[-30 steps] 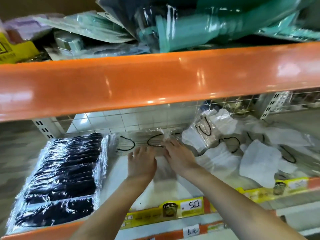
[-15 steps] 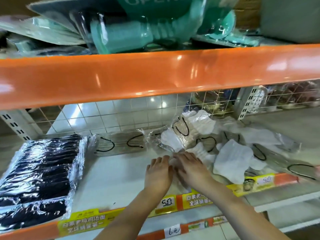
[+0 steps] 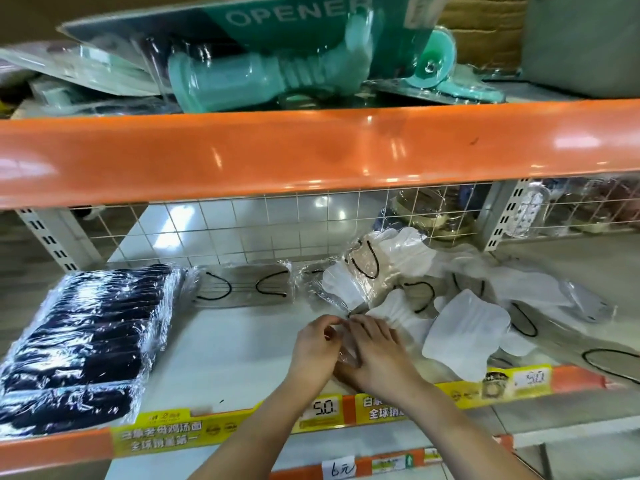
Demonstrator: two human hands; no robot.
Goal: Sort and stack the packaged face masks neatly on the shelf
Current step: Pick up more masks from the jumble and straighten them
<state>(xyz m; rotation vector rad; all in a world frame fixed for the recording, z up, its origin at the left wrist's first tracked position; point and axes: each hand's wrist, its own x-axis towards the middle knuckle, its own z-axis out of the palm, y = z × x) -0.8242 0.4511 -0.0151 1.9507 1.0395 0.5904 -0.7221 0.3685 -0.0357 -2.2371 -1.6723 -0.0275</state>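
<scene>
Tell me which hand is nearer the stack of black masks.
Left. The left hand lies right of the black mask stack, across bare shelf; the right hand is farther right, beside the left.

Both bare forearms reach forward from the lower edge and converge. The left hand (image 3: 313, 353) has its fingers curled inward, fingertips pinched together. The right hand (image 3: 375, 358) lies palm-down just beside it, fingers extended forward, the two hands touching.
</scene>
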